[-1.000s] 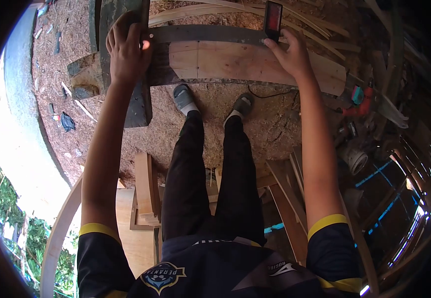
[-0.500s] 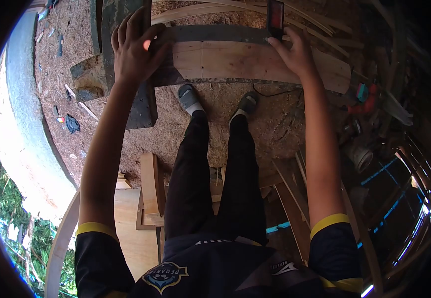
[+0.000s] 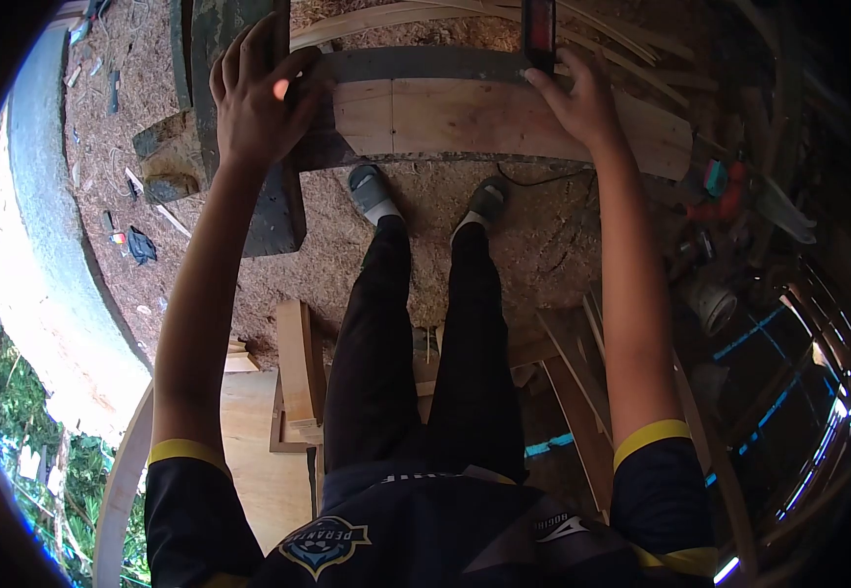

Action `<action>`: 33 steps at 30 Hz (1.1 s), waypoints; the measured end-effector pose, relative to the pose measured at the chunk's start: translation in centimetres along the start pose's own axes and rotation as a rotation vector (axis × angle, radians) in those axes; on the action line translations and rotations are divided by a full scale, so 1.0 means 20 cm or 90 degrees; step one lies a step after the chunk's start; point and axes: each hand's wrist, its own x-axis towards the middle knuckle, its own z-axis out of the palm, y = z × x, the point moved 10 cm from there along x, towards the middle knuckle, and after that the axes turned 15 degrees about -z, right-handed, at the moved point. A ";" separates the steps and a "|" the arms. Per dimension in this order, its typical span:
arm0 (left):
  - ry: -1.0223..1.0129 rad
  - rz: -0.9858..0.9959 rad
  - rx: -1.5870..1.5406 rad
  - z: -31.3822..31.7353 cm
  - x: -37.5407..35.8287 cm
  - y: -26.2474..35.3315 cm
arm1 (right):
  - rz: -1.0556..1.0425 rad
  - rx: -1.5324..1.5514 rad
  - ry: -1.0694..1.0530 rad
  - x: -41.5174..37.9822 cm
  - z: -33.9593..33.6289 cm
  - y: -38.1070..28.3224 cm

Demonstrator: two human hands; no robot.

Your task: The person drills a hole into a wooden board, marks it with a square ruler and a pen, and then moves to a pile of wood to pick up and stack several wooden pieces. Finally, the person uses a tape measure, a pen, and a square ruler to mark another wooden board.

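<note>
The dark bench point(image 3: 425, 65) spans from left to right, its left end crossed by 1 thick timber point(image 3: 281, 211). On the bench lies 1 pale board point(image 3: 475, 118), with 1 thin cross line near its left end and a dark strip left bare along the bench's far edge. Near the bench's right end is a red tool point(image 3: 729, 196). The left hand point(image 3: 261, 110) is over the timber near the bench's far left corner, fingers parted and slightly bent; whether they grip cannot be told. The right hand point(image 3: 584, 103), at the far edge, has thumb and fingers closed about the near end of 1 black-framed red block point(image 3: 540, 29).
</note>
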 end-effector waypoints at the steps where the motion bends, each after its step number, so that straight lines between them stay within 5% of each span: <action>1: -0.002 0.000 0.006 0.00 0.00 0.00 | 0.001 -0.001 0.001 0.00 0.00 0.00; 12: -0.004 0.007 -0.002 -0.01 0.00 0.01 | -0.024 -0.041 -0.011 0.01 -0.02 -0.05; 15: -0.043 0.050 -0.049 -0.05 -0.01 0.06 | 0.187 0.411 0.164 -0.06 -0.02 0.06; 20: -0.092 0.101 -0.111 -0.11 -0.14 0.27 | 0.366 0.609 0.503 -0.41 -0.23 0.20; 23: -0.133 0.003 -0.186 -0.12 -0.22 0.44 | 0.548 0.799 0.712 -0.85 -0.22 0.32; 30: -0.200 -0.050 -0.075 0.30 -0.41 0.93 | 0.484 0.899 1.053 -1.82 -0.60 0.30; 33: -0.196 -0.100 -0.051 0.38 -0.38 1.19 | 0.499 0.827 1.040 -2.00 -0.85 0.15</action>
